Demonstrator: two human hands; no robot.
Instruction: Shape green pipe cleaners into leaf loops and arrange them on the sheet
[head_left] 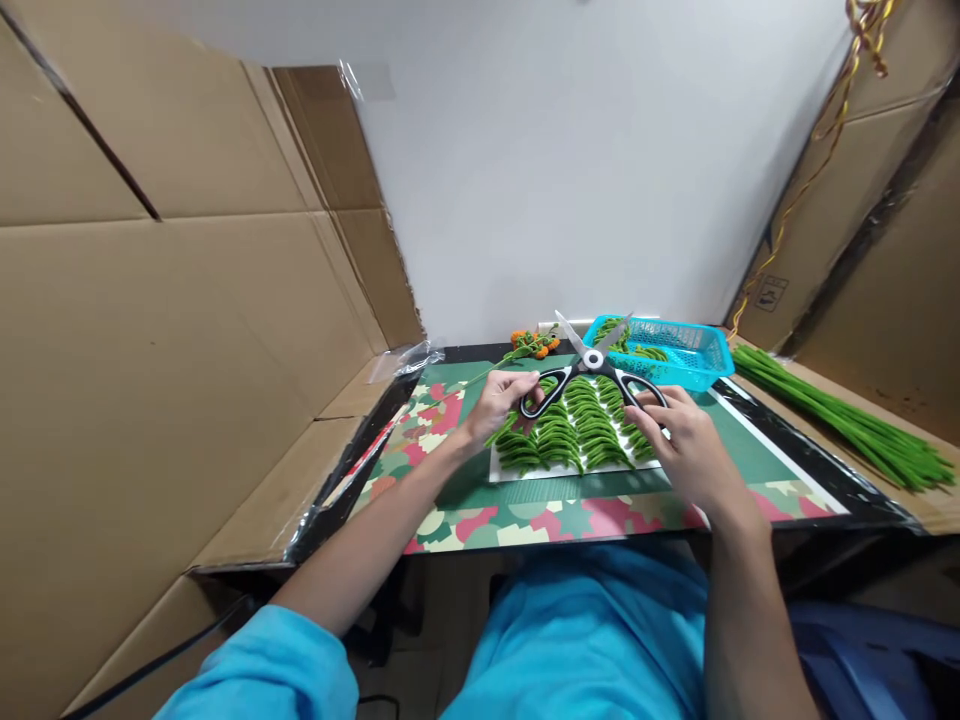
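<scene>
A pair of scissors (593, 360) with black and white handles is held up over the mat, its blades spread apart and pointing away from me. My left hand (501, 402) is closed on the left handle loop. The fingers of my right hand (684, 438) grip the right loop. Below the scissors, short curved green fuzzy pieces (594, 425) lie in several rows on a white sheet (525, 474). Some rows are partly hidden behind the handles and my hands. A thin bit of green shows just under my left hand.
A blue plastic basket (701, 375) with more green pieces stands at the back right. Orange flowers on a green stem (534, 345) lie at the back. Long green pipe cleaners (847, 420) lie on the right. Cardboard walls (187, 320) flank the patterned mat (465, 525).
</scene>
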